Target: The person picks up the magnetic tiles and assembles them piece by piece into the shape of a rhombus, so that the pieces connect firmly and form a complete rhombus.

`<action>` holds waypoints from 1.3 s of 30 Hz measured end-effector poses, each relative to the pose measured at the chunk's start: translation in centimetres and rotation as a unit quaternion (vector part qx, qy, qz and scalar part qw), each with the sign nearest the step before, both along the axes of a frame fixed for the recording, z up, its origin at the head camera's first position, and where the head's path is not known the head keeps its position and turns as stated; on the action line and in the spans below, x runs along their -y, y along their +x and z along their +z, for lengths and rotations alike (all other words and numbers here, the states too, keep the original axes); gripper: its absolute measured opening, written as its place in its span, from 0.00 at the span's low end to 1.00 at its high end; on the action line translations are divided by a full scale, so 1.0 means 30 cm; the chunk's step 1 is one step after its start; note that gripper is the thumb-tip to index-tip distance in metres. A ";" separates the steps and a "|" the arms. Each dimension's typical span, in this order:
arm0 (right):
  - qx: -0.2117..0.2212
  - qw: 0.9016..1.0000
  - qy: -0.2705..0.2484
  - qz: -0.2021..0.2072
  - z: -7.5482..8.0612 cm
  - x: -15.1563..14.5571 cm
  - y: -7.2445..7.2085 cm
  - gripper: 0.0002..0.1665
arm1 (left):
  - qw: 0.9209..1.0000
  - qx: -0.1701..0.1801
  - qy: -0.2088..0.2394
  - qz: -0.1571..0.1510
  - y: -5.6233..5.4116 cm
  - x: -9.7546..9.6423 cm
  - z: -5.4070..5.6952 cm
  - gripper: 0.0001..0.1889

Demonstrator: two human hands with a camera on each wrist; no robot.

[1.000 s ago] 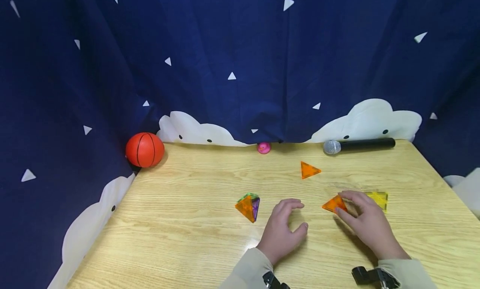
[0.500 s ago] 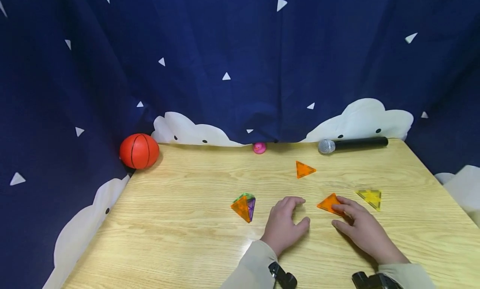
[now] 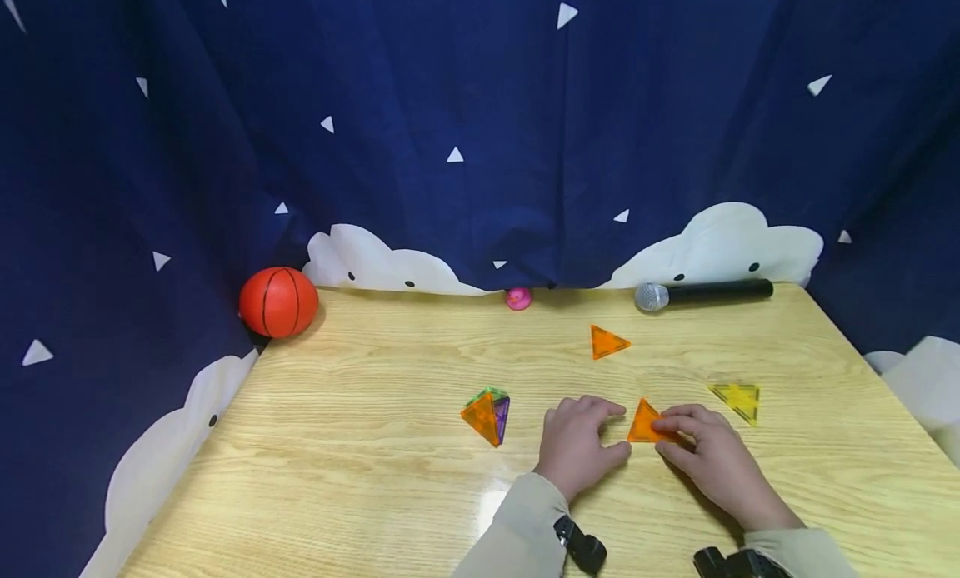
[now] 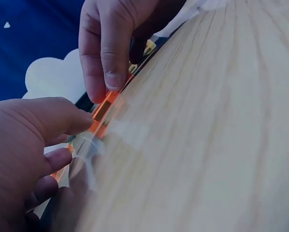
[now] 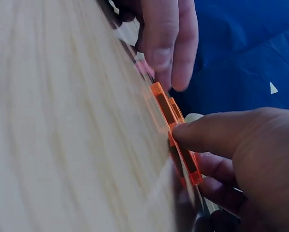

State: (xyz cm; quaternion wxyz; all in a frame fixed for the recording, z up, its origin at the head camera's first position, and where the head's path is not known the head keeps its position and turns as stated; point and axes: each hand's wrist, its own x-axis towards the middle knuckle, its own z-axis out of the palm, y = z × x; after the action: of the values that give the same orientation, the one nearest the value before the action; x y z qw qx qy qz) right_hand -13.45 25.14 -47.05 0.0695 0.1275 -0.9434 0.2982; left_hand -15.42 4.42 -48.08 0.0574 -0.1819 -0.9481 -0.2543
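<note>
On the wooden table lies an orange triangular magnetic tile (image 3: 643, 426), flat, its right part covered by fingers. My right hand (image 3: 708, 457) holds this tile at its right side; in the right wrist view the right thumb (image 5: 207, 133) is at the edge of the orange tile (image 5: 164, 104). Just left of it, my left hand (image 3: 576, 446) is in a loose C shape with nothing in its grasp. The left thumb (image 4: 62, 116) is close to the tile's left corner; whether they touch I cannot tell. A yellow triangular tile (image 3: 738, 401) lies beyond the right hand.
Another orange triangular tile (image 3: 609, 342) lies farther back. To the left stands a small joined shape (image 3: 483, 416) of orange, green and purple tiles. A red ball (image 3: 279, 302), a pink rubber duck (image 3: 518, 299) and a black microphone (image 3: 712, 292) line the back, before a blue curtain (image 3: 375, 128).
My right hand has drawn the orange tile slightly left and nearer and turned it, so one edge now faces me. My left hand has shifted right, closer to the tile.
</note>
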 end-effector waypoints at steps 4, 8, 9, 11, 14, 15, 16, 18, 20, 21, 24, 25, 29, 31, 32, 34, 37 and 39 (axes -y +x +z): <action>0.015 1.000 -0.016 0.001 -0.003 0.019 0.001 0.12 | 1.000 0.007 -0.024 -0.010 0.000 -0.005 0.012 0.24; 0.018 1.000 -0.024 0.006 -0.005 0.029 0.004 0.13 | 0.999 0.000 -0.045 -0.023 0.003 -0.003 0.017 0.23; 0.016 0.999 -0.026 0.010 -0.006 0.030 0.004 0.13 | 0.998 -0.003 -0.051 -0.026 0.004 -0.002 0.018 0.23; 0.010 0.999 -0.031 0.015 -0.008 0.032 0.005 0.14 | 0.998 -0.007 -0.062 -0.032 0.007 0.000 0.020 0.24; 0.002 0.999 -0.043 0.026 -0.013 0.033 0.006 0.14 | 0.997 -0.012 -0.073 -0.037 0.008 0.001 0.020 0.25; 0.000 0.998 -0.047 0.028 -0.014 0.033 0.006 0.14 | 0.996 -0.013 -0.074 -0.037 0.009 0.001 0.021 0.24; -0.001 0.998 -0.050 0.029 -0.016 0.033 0.006 0.14 | 0.997 -0.012 -0.073 -0.036 0.009 0.002 0.021 0.24; 0.001 0.998 -0.052 0.028 -0.018 0.035 0.006 0.14 | 0.997 -0.006 -0.068 -0.031 0.009 0.002 0.021 0.23; 0.006 0.999 -0.049 0.024 -0.018 0.035 0.006 0.14 | 0.998 0.000 -0.060 -0.023 0.010 0.002 0.022 0.22; 0.007 0.999 -0.048 0.022 -0.017 0.035 0.006 0.14 | 0.998 0.003 -0.057 -0.019 0.011 0.001 0.022 0.21; -0.009 0.999 -0.048 0.002 -0.012 0.027 0.005 0.12 | 0.999 0.006 -0.050 -0.008 0.012 -0.005 0.022 0.21; -0.025 0.998 -0.051 -0.010 -0.011 0.020 0.003 0.12 | 0.999 0.005 -0.049 -0.006 0.012 -0.007 0.021 0.20; -0.102 0.988 -0.078 -0.086 0.004 -0.029 -0.009 0.16 | 0.999 0.003 -0.040 -0.001 0.014 -0.012 0.022 0.19; -0.119 0.981 -0.090 -0.120 0.009 -0.062 -0.019 0.19 | 0.999 0.006 -0.036 0.000 0.014 -0.013 0.023 0.19; -0.118 0.980 -0.093 -0.133 0.010 -0.077 -0.024 0.21 | 0.999 0.007 -0.034 0.000 0.014 -0.014 0.023 0.18; -0.108 0.978 -0.095 -0.151 0.008 -0.101 -0.036 0.23 | 0.999 0.007 -0.032 0.001 0.014 -0.014 0.023 0.18; -0.086 0.978 -0.096 -0.161 0.000 -0.126 -0.053 0.26 | 1.000 0.005 -0.029 0.001 0.012 -0.016 0.022 0.18; -0.076 0.978 -0.098 -0.167 -0.007 -0.141 -0.064 0.27 | 1.000 0.007 -0.028 0.000 0.012 -0.018 0.023 0.18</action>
State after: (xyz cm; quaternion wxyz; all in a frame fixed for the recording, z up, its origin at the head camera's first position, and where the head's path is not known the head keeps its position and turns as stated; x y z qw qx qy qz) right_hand -15.38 29.37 -47.27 0.2024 -0.0170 -0.9094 0.3630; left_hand -15.07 4.95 -47.41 0.0457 -0.1820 -0.9552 -0.2289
